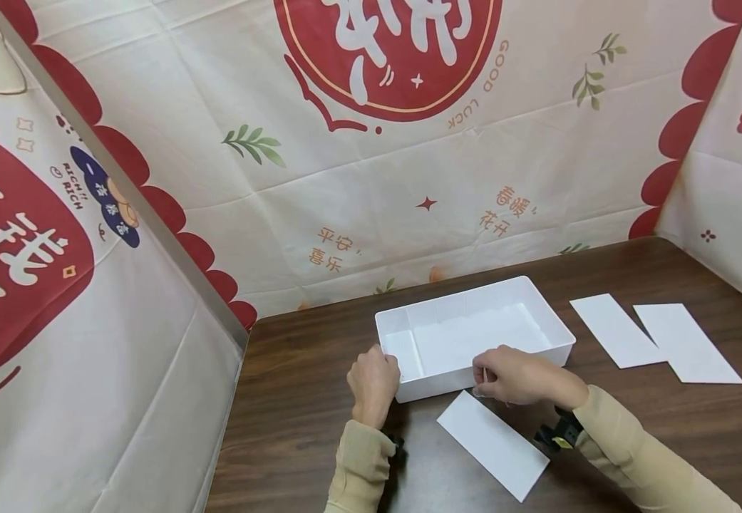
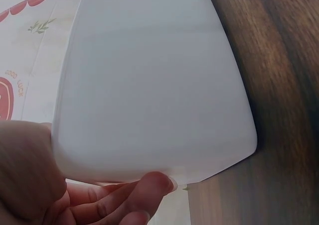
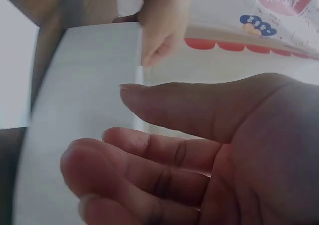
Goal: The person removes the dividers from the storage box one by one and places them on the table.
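Observation:
A white rectangular plastic tray (image 1: 486,365) sits on the brown table. Inside it, a low divider (image 1: 417,350) sets off a narrow compartment at the left end. My left hand (image 1: 373,377) grips the tray's near left corner; in the left wrist view its fingers (image 2: 144,195) curl against the end wall. Close to the front wall is my right hand (image 1: 517,375), its fingers bent. In the right wrist view the thumb (image 3: 174,103) stands apart from the loosely curved fingers, with nothing visible between them. Below the right hand lies a flat white panel (image 1: 494,445).
Two more flat white panels, a left one (image 1: 618,331) and a right one (image 1: 688,343), lie right of the tray and touch or slightly overlap. Printed cloth (image 1: 371,185) hangs behind the table, with another cloth wall (image 1: 120,370) along the left edge.

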`<state>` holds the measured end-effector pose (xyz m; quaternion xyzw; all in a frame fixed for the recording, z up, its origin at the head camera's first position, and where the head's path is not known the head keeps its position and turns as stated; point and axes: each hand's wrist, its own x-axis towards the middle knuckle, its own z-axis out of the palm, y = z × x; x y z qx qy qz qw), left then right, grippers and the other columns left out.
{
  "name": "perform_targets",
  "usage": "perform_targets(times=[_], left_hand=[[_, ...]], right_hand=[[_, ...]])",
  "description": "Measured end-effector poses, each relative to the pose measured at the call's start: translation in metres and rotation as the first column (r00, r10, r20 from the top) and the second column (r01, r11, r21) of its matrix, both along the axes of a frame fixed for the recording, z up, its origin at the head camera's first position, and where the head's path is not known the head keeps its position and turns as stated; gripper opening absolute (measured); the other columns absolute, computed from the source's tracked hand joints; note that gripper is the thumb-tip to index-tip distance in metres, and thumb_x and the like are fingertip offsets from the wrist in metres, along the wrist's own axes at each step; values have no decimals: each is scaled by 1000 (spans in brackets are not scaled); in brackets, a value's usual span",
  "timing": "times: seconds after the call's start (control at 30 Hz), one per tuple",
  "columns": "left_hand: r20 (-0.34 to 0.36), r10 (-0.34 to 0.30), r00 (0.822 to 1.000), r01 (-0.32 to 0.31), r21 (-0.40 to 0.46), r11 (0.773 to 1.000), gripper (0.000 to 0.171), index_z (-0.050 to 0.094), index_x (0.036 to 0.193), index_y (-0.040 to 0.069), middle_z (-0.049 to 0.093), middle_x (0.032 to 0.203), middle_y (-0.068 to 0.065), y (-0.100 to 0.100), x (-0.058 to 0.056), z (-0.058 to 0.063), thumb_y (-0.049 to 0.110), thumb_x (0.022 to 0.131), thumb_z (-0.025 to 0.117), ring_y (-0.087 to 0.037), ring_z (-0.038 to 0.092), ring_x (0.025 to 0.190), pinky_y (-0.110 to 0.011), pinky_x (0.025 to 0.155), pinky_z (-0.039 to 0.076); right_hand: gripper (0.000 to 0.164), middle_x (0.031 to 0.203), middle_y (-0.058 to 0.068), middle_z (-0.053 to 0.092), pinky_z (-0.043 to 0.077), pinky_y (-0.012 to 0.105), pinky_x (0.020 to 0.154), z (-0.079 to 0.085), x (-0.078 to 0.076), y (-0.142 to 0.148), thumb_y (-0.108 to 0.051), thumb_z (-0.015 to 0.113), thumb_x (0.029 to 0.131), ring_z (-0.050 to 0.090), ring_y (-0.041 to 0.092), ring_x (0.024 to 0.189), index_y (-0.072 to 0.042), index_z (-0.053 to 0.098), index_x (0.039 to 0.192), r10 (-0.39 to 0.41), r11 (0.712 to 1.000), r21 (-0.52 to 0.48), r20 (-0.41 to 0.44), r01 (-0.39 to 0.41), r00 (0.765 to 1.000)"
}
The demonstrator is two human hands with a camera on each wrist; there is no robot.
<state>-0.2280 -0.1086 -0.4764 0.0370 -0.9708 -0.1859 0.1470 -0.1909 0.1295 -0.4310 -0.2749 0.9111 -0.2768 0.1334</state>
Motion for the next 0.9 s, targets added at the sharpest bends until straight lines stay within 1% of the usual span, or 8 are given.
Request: perform_targets(times=[0.23,0.33,0.43,0.53,0.67,0.9], left_hand=[[-12,0,1000,0,-1,1000,23,54,59,7,62,56,-12,1,2,4,17,80,55,-26,53,45,-43,42,41],[-14,1,1000,-1,-2,1000,23,54,59,7,61,55,-11,0,2,4,16,80,55,-24,51,44,-42,41,40],[-18,3,1000,-3,-3,1000,23,54,60,7,59,53,-10,0,2,5,16,81,56,-22,49,42,-41,40,40],[-24,8,1000,-9,-14,1000,22,56,61,6,61,55,-11,0,1,4,17,81,56,-25,52,44,-42,41,40],[-20,12,1000,-12,-23,1000,22,59,64,5,65,60,-14,0,0,3,19,82,56,-29,57,49,-43,42,42],[-2,15,1000,-15,-24,1000,23,60,65,5,66,61,-14,0,-1,3,20,82,56,-29,58,50,-43,43,43]], right_hand=[[13,59,-3,55,43,28,47,28,-15,-16,-19,65,86,50,8,44,-15,57,77,-30,996,80,-57,34,998],[13,60,-2,56,43,28,48,37,-23,-25,-20,65,86,51,8,44,-14,58,77,-38,994,97,-75,45,996],[13,58,-1,57,43,29,47,42,-31,-36,-21,64,86,53,9,43,-12,59,77,-53,994,94,-72,59,996],[14,57,-1,57,43,29,47,43,-39,-48,-22,64,86,54,10,41,-11,61,79,-69,993,90,-65,75,995],[15,55,0,57,43,27,45,39,-47,-62,-24,64,87,55,11,41,-10,61,82,-99,990,97,-55,104,994],[17,56,1,58,43,27,41,32,-56,-77,-24,63,87,58,14,41,-8,61,82,-160,981,105,-63,166,985]])
